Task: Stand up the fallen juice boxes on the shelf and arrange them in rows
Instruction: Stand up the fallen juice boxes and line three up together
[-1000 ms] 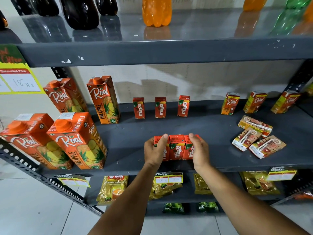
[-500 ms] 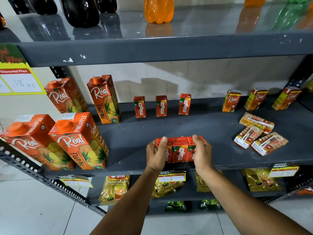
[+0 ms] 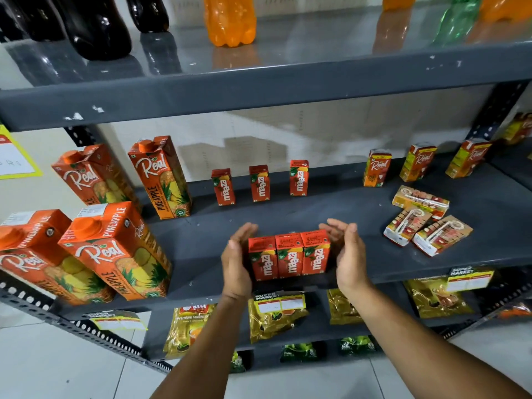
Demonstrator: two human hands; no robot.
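Three small red Maaza juice boxes (image 3: pixel 289 256) stand upright, pressed side by side, near the front edge of the grey middle shelf (image 3: pixel 359 226). My left hand (image 3: pixel 236 263) is open just left of the trio, fingers spread and apart from the boxes. My right hand (image 3: pixel 347 254) is open just right of them, palm facing the boxes. Three more Maaza boxes (image 3: pixel 259 182) stand spaced along the back. Three small Real boxes (image 3: pixel 377 171) stand at the back right. In front of them three small boxes (image 3: pixel 423 223) lie flat, straws facing up.
Large Real pineapple cartons (image 3: pixel 115 251) stand in two rows on the shelf's left. Dark, orange and green bottles (image 3: pixel 230 18) stand on the top shelf. Tea packets (image 3: pixel 276 315) and price labels fill the lower shelf. A yellow price sign (image 3: pixel 14 159) hangs at far left.
Both hands were clasped on the three front Maaza boxes; now they have let go and opened to either side. The trio stays upright near the front edge.
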